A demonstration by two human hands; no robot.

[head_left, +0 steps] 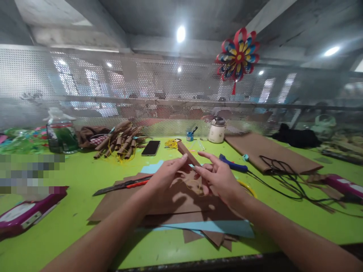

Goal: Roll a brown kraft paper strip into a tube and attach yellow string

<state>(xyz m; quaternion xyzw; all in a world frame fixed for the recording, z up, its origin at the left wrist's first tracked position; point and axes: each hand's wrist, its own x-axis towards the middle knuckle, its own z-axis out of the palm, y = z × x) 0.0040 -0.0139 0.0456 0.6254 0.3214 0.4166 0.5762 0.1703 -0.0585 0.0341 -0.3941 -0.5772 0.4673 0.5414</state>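
Note:
My left hand is closed on a narrow brown paper piece, folded or rolled, which slants up and away above the table. Close beside it, my right hand has thumb and other fingers pinched together at the lower part of this piece, its index finger stretched out. A small item at that pinch is too small to name. Thin yellow thread shows just under the hands. Below them lie stacked brown paper sheets and light blue paper. Scissors with red handles rest by my left wrist.
A blue-handled glue gun with a black cord lies right. Behind are a phone, bundled brown paper rolls, yellow thread, a white bottle and a large brown sheet. Purple power strips flank the green table.

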